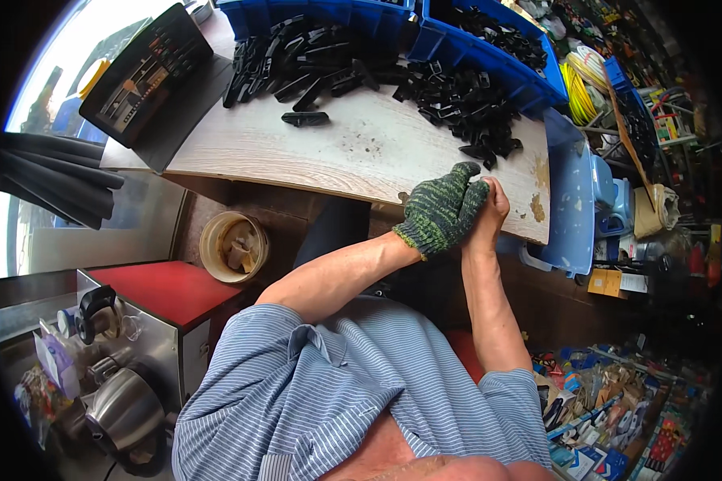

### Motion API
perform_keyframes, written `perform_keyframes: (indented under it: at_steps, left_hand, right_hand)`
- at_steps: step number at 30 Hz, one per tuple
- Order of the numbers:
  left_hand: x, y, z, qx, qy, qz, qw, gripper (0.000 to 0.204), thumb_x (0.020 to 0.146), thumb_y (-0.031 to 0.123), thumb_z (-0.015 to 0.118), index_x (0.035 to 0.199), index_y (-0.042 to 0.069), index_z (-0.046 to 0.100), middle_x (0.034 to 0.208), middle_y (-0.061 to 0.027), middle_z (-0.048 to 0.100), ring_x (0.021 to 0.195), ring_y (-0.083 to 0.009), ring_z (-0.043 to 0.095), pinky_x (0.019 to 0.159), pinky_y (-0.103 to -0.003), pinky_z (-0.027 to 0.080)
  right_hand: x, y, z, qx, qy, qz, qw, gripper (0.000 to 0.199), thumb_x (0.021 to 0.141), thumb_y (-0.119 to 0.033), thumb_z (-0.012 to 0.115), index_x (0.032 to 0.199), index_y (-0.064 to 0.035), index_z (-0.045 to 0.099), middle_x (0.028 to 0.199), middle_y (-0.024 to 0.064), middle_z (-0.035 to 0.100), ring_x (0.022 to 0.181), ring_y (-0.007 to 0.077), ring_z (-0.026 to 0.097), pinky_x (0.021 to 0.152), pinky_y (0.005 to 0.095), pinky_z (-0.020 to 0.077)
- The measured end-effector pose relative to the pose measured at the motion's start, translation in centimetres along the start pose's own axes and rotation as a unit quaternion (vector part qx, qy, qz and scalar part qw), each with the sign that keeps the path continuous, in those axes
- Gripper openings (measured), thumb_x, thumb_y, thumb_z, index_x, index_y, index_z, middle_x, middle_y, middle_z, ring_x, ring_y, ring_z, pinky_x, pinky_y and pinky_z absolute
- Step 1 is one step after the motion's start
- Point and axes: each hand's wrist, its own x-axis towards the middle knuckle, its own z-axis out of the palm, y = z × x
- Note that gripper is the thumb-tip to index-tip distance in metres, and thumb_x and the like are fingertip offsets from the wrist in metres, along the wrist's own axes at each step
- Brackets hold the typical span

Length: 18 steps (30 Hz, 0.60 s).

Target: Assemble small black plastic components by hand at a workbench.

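meeting at the front edge of the table [297, 152], the left hand [448, 205] and the right hand [493, 204] touch. a green and black knit glove [435, 210] covers the left hand, its cuff at the wrist; the right hand is bare, its fingers curled in beside the glove's fingers. the space between the two hands is hidden, so i cannot tell whether either grips anything. just beyond them lies a heap of small black parts [465, 108], and farther left a pile of longer pieces [297, 60], with one piece [305, 119] apart in front. two blue bins [441, 46] stand behind. a tablet [148, 80] leans at the table's left end, and a bucket [208, 252] stands on the floor below.
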Motion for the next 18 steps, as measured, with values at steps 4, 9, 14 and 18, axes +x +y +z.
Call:
perform_keyframes:
  at_steps: [4, 9, 14, 18]
  left_hand:
    - [0.2, -0.1, -1.5, -0.042, -0.080, -0.047, 0.995, 0.040, 0.099, 0.035, 0.054, 0.124, 0.004, 0.057, 0.111, -0.0225, 0.067, 0.095, -0.0382, 0.067, 0.079, -0.048, 0.052]
    - [1.3, -3.0, -10.3, 0.191, 0.060, 0.139, 0.970, 0.033, 0.085, 0.013, 0.065, 0.118, 0.007, 0.063, 0.109, -0.0181, 0.065, 0.098, -0.0389, 0.061, 0.087, -0.049, 0.050]
    - [3.1, -7.5, -19.3, 0.523, 0.029, 0.040, 0.851, 0.026, 0.087, 0.019, 0.062, 0.112, 0.010, 0.067, 0.114, -0.0146, 0.065, 0.104, -0.0386, 0.060, 0.088, -0.049, 0.050]
    - [4.0, -7.7, -20.2, 0.515, -0.024, 0.027, 0.856, 0.016, 0.089, 0.020, 0.062, 0.101, 0.010, 0.065, 0.102, -0.0137, 0.065, 0.098, -0.0369, 0.061, 0.086, -0.047, 0.051]
  right_hand:
    - [0.2, 0.0, -0.4, 0.029, -0.011, 0.018, 0.999, 0.028, 0.101, -0.017, 0.050, 0.075, -0.0106, 0.056, 0.072, -0.0038, 0.055, 0.064, 0.0066, 0.052, 0.058, 0.0227, 0.0442]
    - [0.1, -2.8, 0.5, 0.033, 0.152, 0.101, 0.983, 0.031, 0.097, -0.028, 0.048, 0.073, -0.0092, 0.044, 0.054, 0.0012, 0.033, 0.041, 0.0159, 0.038, 0.049, 0.0429, 0.0554]
    - [4.5, -7.4, -5.7, 0.058, 0.314, 0.075, 0.945, 0.033, 0.097, -0.037, 0.052, 0.099, -0.0048, 0.044, 0.054, 0.0044, 0.033, 0.041, 0.0184, 0.038, 0.056, 0.0496, 0.0599]
    - [6.6, -8.2, -10.5, 0.009, 0.436, 0.035, 0.899, 0.044, 0.090, -0.040, 0.064, 0.112, -0.0030, 0.052, 0.066, 0.0080, 0.043, 0.054, 0.0195, 0.049, 0.058, 0.0472, 0.0624]
